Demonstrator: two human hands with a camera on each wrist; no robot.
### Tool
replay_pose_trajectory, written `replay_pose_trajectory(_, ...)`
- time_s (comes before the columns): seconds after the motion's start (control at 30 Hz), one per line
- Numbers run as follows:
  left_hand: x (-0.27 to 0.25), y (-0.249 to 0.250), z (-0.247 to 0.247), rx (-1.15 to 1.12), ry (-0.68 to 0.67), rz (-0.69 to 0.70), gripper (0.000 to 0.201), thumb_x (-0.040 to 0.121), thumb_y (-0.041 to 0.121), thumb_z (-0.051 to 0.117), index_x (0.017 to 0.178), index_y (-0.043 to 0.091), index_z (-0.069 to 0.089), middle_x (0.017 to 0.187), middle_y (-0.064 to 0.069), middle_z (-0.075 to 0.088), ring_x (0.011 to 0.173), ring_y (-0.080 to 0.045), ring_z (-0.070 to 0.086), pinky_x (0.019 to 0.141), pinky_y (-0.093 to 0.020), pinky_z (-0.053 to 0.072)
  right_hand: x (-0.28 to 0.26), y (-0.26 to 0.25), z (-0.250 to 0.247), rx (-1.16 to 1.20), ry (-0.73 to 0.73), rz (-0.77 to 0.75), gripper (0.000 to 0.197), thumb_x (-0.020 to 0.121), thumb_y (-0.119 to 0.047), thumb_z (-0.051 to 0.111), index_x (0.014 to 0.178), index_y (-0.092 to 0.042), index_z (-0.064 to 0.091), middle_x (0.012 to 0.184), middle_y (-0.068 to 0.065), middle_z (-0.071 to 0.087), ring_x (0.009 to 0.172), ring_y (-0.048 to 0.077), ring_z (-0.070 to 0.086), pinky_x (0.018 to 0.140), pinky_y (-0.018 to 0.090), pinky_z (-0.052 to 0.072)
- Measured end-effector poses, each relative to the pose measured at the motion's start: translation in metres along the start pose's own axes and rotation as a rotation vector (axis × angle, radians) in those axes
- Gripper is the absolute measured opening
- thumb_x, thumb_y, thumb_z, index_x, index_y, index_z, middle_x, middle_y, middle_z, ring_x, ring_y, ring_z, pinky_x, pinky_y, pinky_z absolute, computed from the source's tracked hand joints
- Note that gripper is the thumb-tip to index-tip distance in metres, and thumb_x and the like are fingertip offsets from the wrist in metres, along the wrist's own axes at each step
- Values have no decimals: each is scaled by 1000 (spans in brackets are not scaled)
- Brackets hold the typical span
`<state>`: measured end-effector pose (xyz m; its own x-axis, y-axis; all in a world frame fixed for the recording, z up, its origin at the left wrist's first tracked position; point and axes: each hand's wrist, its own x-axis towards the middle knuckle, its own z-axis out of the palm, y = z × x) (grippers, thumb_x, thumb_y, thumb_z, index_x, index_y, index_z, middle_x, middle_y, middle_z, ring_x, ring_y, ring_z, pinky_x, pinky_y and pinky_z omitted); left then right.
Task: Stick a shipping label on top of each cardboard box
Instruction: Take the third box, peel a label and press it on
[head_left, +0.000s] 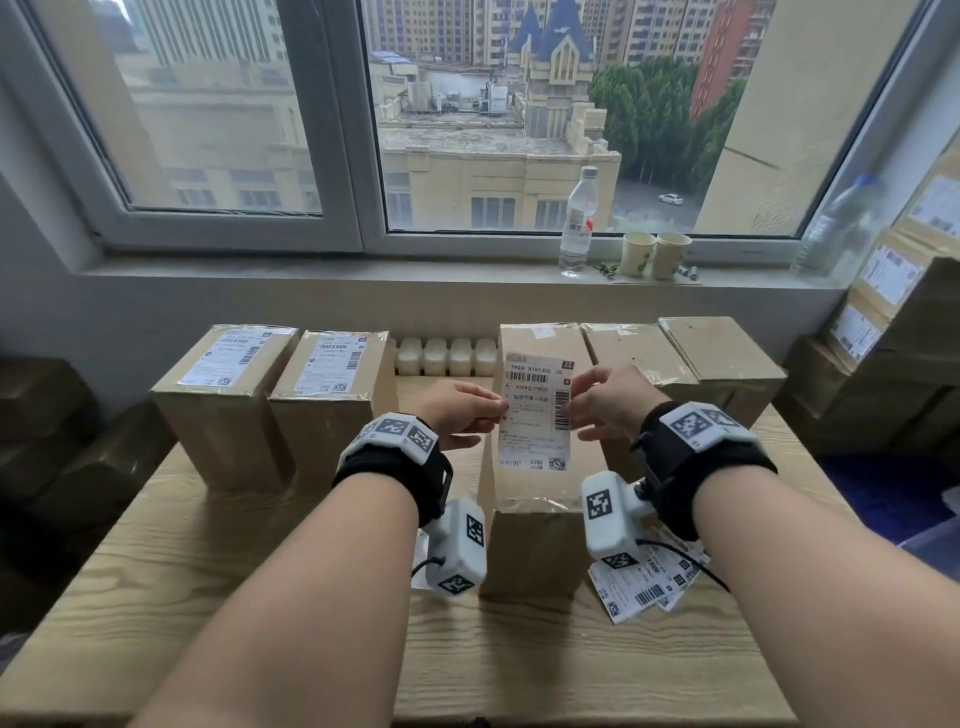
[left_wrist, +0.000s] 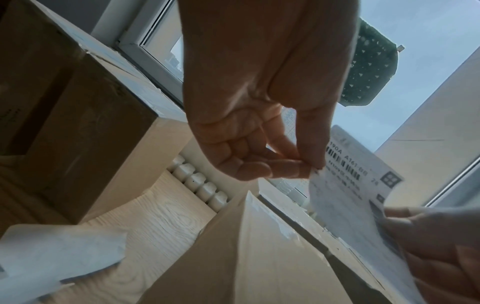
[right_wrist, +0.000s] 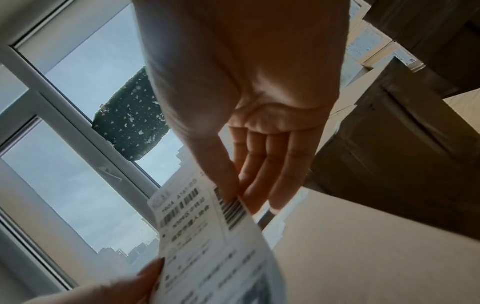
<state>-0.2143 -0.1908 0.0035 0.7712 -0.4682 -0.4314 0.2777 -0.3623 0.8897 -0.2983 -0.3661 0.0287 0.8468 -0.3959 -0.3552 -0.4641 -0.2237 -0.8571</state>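
My right hand reaches away from the lens, thumb and forefinger pinching the right edge of the shipping label just by its side barcode, the other fingers stretched out behind the paper. My left hand holds the label's opposite edge, nearer the lens. Below my grip lies a plain cardboard box; beyond my fingertips stands the window frame.

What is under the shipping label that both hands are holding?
A bare cardboard box lies under the shipping label. The label hides part of its top, so anything there stays unseen.
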Motion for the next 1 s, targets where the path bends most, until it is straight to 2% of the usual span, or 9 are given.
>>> replay_pose_trajectory(0.17,5,-7,16,84,33,6,10,84,10,73,84,14,63,81,1,67,71,-11,59,73,-27,51,7,15,0,8,107,32,21,83,9,64,83,-8,53,88,13,66,82,26,67,72,34,58)
replay_pose_trajectory(0.3,9,-13,28,121,42,-6,35,77,2,77,100,11,52,92,-9,68,77,-17,65,70,-31,55,12,30,3,-60,116,40,32,73,17,69,71,-11,52,89,13,65,91,30,67,81,40,59)
replay_pose_trajectory(0.4,9,-18,36,83,80,-11,46,76,-2,76,110,9,46,100,-15,67,83,-23,69,71,-35,59,13,41,7,-108,136,42,30,69,13,73,63,-13,58,93,14,70,94,31,68,88,45,57)
replay_pose_trajectory(0.53,11,-22,41,109,160,4,42,74,-4,77,102,11,49,101,-12,63,84,-24,70,73,-38,61,14,46,9,-115,152,57,25,70,7,75,67,-17,67,95,8,71,92,27,68,87,42,57)
replay_pose_trajectory(0.63,12,-20,42,55,171,6,39,75,-8,75,93,12,47,103,-13,62,90,-26,68,65,-30,60,15,48,9,-87,151,60,25,71,7,74,68,-17,69,98,8,72,90,26,69,85,41,58)
replay_pose_trajectory(0.73,11,-19,44,5,152,-3,36,77,-10,71,93,9,46,104,-15,63,93,-29,67,59,-26,58,16,49,11,-60,142,55,24,72,7,73,67,-17,71,96,7,72,90,27,70,85,41,58)
replay_pose_trajectory(0.8,12,-20,45,-31,151,-12,33,79,-11,69,92,9,46,102,-16,63,88,-28,67,60,-27,58,18,50,11,-27,141,51,25,73,7,72,67,-17,71,95,9,73,90,28,70,85,42,58)
replay_pose_trajectory(0.9,15,-22,44,-66,158,-23,31,81,-9,68,99,7,48,104,-16,65,89,-28,68,71,-31,59,20,51,12,56,136,50,24,75,10,70,69,-14,71,94,13,73,90,29,71,86,43,58)
replay_pose_trajectory(1.0,17,-22,45,-84,136,-48,32,83,-7,67,106,6,48,105,-16,65,88,-26,67,72,-30,58,22,53,13,134,129,56,25,80,13,64,73,-11,70,99,16,72,94,31,70,87,44,57)
